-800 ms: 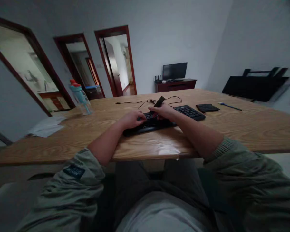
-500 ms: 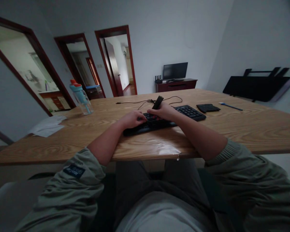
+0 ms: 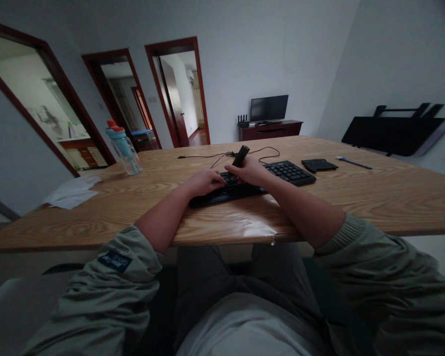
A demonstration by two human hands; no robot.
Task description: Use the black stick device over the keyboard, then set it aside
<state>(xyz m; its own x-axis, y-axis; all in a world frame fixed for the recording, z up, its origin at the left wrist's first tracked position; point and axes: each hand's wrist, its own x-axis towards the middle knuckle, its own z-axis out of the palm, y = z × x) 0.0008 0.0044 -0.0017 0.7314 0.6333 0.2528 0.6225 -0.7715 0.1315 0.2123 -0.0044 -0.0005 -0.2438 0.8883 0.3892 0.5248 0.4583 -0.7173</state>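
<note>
A black keyboard [image 3: 289, 173] lies at the table's near side, its middle covered by my hands. My right hand [image 3: 250, 170] is closed around a black, thick-handled tool [image 3: 241, 156], which stands tilted over the keys. The tool's lower end is hidden by my fingers, and its exact kind does not show. My left hand [image 3: 206, 182] rests on the keyboard's left part. Its fingers are bent and drawn together at the keys, close to the tool's lower end; anything between them is too small to make out.
Behind the keyboard lies its thin black cable [image 3: 230, 154]. To the right are a folded black object [image 3: 319, 165] and a blue-handled brush [image 3: 354, 162]. A water bottle [image 3: 125, 151] stands at the left, near white paper sheets [image 3: 74, 192]. The table's front edge [image 3: 222, 243] runs below my forearms.
The black tool and my right hand have shifted very slightly to the left. My left hand stays at nearly the same place on the keys.
</note>
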